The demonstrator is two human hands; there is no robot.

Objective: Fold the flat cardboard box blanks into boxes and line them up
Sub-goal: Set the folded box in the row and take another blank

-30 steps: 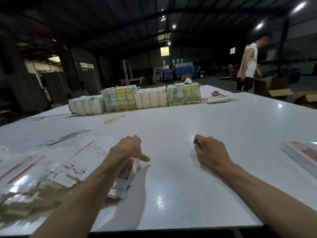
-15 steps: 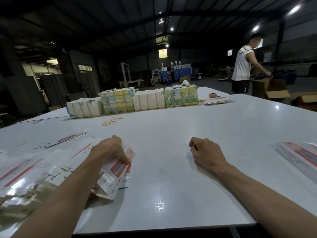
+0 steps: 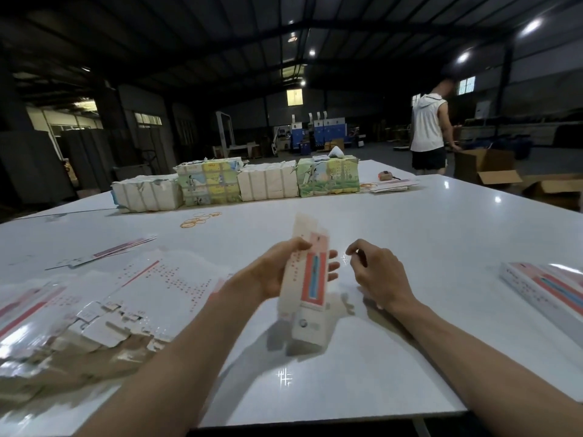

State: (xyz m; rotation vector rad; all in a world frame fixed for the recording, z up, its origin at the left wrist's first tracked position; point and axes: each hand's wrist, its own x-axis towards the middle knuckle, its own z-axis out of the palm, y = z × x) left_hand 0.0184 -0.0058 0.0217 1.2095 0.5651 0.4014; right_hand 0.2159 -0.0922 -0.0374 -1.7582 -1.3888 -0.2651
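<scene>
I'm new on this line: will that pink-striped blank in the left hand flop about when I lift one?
Probably fairly stiff: the blank keeps straight above and below the left hand, which grips only its middle. Likely light, since one hand alone holds it up.

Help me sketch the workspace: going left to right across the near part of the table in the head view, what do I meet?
Pile of flat blanks → left hand gripping a box blank → right hand, fingers curled, holding nothing → red-and-white printed stack at the right edge.
</scene>
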